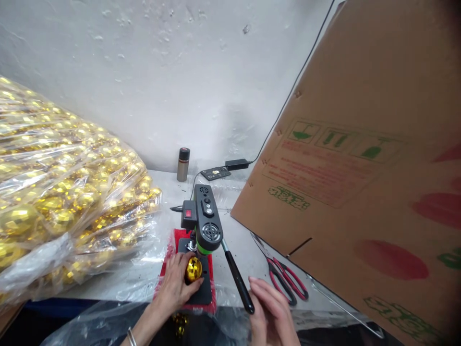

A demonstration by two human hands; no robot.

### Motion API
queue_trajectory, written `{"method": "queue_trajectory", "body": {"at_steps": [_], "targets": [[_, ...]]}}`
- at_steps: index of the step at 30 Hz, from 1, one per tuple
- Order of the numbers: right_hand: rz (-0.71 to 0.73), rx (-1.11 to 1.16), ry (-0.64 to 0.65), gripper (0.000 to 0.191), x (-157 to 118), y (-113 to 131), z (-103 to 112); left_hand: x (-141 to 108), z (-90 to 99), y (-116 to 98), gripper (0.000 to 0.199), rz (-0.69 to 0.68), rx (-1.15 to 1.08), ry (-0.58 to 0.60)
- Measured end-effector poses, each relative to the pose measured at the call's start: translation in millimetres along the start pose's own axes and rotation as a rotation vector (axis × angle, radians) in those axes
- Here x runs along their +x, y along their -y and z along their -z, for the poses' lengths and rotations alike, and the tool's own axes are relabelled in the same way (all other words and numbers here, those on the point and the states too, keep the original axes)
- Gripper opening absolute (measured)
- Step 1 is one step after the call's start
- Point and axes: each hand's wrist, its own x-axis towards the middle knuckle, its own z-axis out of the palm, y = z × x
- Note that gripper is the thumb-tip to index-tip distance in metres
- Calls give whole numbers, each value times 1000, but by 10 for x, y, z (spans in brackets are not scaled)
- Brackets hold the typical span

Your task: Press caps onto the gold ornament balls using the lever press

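Note:
My left hand is closed round a gold mirrored ball, fingers behind it and thumb in front. The ball sits on the black base plate of a small bench press, below its head. A red mat lies under the base. My right hand is at the lower end of the press's black lever, with the thumb and fingers around the tip. The lever slants down toward the right.
A clear plastic bag of gold balls fills the left. A large cardboard box leans at the right. Red-handled scissors lie beside it. A small bottle and a black power adapter stand near the wall.

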Motion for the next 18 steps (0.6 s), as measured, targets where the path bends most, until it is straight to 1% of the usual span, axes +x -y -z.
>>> {"method": "queue_trajectory", "body": {"at_steps": [2, 4, 6, 8, 10, 12, 14, 16, 18], "targets": [[89, -13, 74, 21, 55, -43, -11, 27, -4, -25, 45, 14, 2, 28], [234, -9, 148, 33, 149, -63, -26, 54, 2, -48, 42, 24, -3, 62], [355, 25, 170, 38, 273, -32, -59, 71, 7, -62, 42, 28, -8, 88], [383, 74, 193, 32, 392, 36, -117, 75, 2, -66, 42, 29, -10, 92], [381, 136, 239, 35, 463, 93, -190, 70, -15, -63, 41, 35, -8, 81], [406, 164, 289, 40, 461, 96, -263, 65, -35, -62, 41, 41, -3, 72], [460, 135, 295, 38, 389, 40, -322, 65, -45, -70, 40, 47, 4, 69], [469, 95, 268, 37, 278, -43, -371, 69, -41, -86, 39, 55, 7, 72], [426, 95, 185, 38, 166, -115, -420, 75, -27, -106, 38, 62, 4, 79]]}}
